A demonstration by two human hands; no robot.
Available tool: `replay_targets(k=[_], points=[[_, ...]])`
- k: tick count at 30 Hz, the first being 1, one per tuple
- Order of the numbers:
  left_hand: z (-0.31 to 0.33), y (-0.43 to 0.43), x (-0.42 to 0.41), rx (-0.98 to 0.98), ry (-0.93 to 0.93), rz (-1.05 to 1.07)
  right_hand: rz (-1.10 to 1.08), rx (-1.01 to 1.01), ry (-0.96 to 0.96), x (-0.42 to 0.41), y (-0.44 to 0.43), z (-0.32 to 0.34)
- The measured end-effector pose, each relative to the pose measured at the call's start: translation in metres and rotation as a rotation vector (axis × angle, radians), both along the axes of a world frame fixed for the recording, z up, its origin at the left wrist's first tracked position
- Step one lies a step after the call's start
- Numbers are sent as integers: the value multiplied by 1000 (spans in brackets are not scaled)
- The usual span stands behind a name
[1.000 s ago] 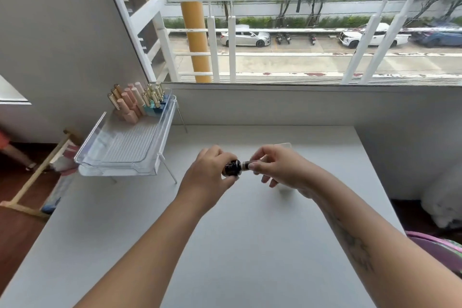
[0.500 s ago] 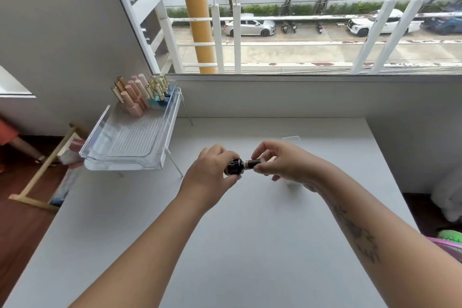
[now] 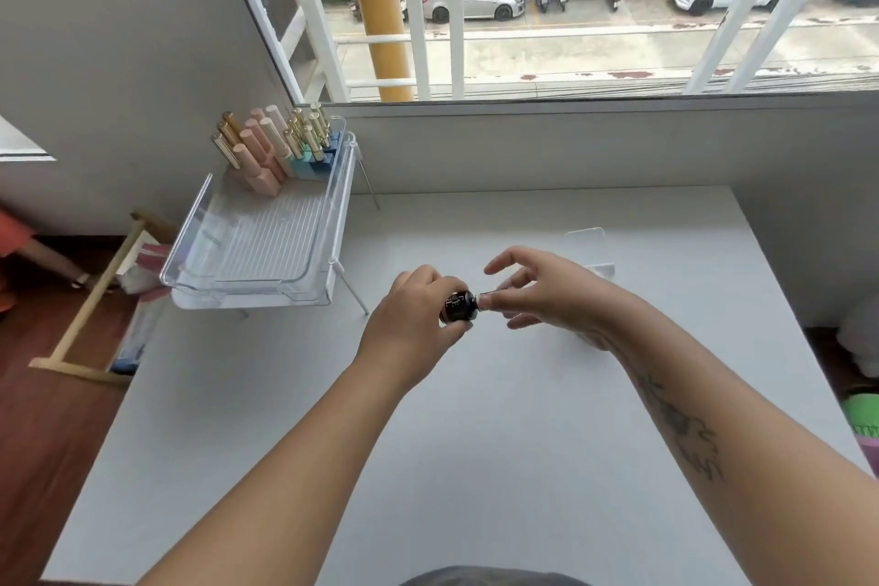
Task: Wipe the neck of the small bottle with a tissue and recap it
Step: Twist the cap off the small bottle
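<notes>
Left hand [image 3: 418,324] grips the small bottle [image 3: 459,307] above the tabletop [image 3: 475,466]; right hand [image 3: 537,295], fingers spread, pinches its cap [image 3: 486,300] at the neck. No tissue is visible, so wiping seemingly remains undone, or recapping is finishing.

Left hand [image 3: 418,324] curls closed around the small bottle [image 3: 459,307] above the table [image 3: 475,466] — right hand [image 3: 547,293] pinches its cap end, other fingers spread.
</notes>
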State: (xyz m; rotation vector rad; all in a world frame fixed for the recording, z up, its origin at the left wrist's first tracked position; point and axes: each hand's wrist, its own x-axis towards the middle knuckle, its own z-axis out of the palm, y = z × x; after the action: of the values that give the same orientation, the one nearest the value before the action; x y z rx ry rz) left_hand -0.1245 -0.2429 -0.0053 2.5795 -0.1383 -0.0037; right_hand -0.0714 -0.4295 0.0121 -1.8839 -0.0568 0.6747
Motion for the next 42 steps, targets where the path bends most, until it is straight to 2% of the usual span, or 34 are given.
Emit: replay_targets(k=[5,10,17,23,29,35,42], points=[[-8,5,2,3,23,-16,-32,-161,39,4,12,-8],[-15,14,5,-8,49,-14,25,-84,-3,4,14,-13],[-24,21,9,-19,67,-25,78,-248,-41,7,26,-23],[-34,29,13,-50,97,-3,117,-311,-162,10,21,-24],[-44,33,17,-209,184,64,282,-517,-314,11,23,-27],[-51,34,18,-441,319,151,196,-451,-295,11,18,-41],[-61,29,24,-572,382,213,73,-338,-221,10,15,-66]])
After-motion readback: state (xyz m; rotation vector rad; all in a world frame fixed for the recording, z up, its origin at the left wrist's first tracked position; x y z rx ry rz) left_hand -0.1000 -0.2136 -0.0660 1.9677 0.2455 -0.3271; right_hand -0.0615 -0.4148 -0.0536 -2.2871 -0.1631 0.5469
